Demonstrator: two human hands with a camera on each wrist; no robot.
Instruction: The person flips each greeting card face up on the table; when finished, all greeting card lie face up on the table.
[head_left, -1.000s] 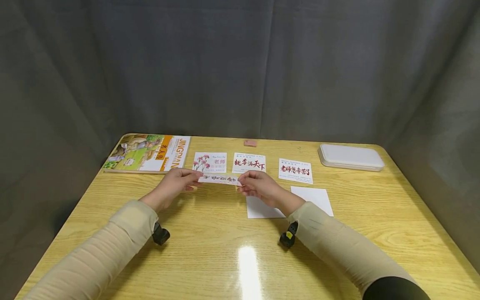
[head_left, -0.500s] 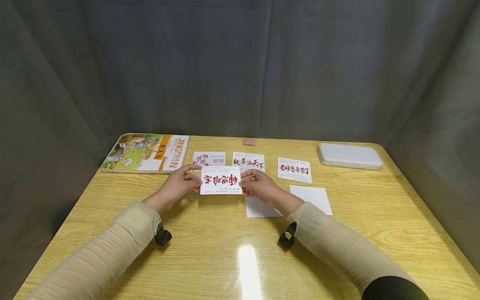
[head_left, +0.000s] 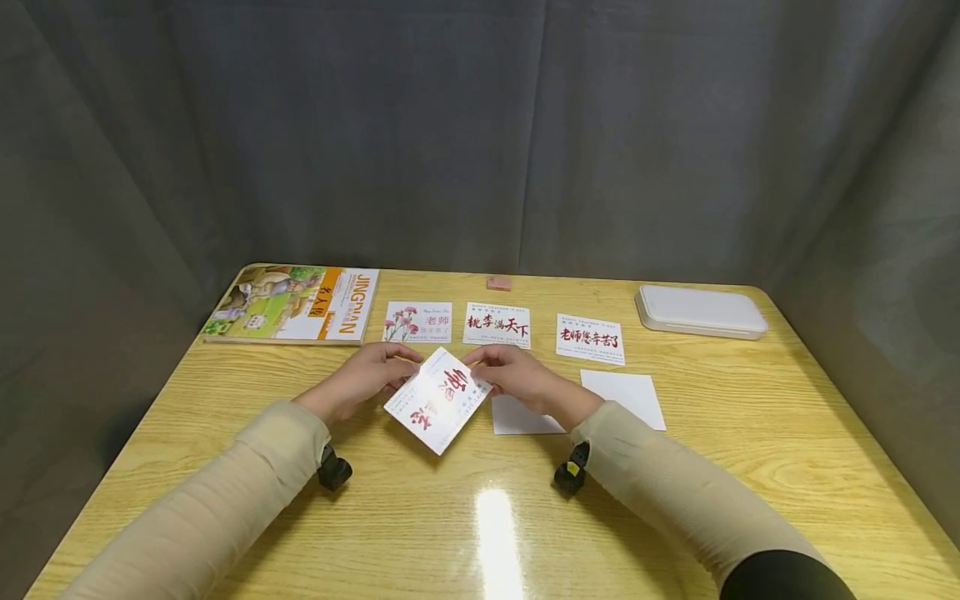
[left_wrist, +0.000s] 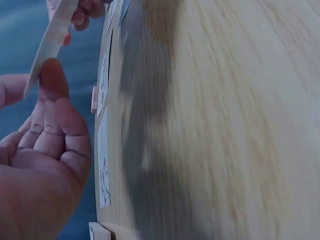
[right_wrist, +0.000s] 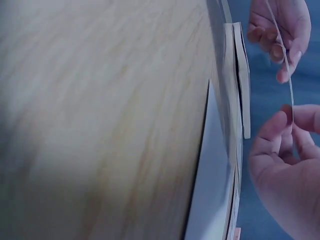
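While both hands have one card [head_left: 438, 400] between them, I'd call this job about midway, going by what lies on the table [head_left: 420, 533]. Three cards are face up in a row toward the back: the flower card [head_left: 420, 322], a middle card [head_left: 497, 323] with large red writing, and another red-lettered card [head_left: 590, 339] at the right end. Those three look settled to me. Nearer the person, there's a plain white card [head_left: 630, 400] showing no print, plus a second blank card [head_left: 521, 417] partly hidden by the right hand, so I can't tell whether the two touch. I'd count both as left to do, along with the one in the air.

Now, the grip! My left hand [head_left: 367, 375] is narrow, thumb and finger pinching one edge of that raised card. My right hand [head_left: 517, 377] is just as narrow, fingertips closed over the opposite side. The card hangs above the table in front of the row, printed side up, turned askew with a corner toward the person. Off to the sides, I've got the book [head_left: 292, 304] and the white case [head_left: 701, 312], neither one touched.
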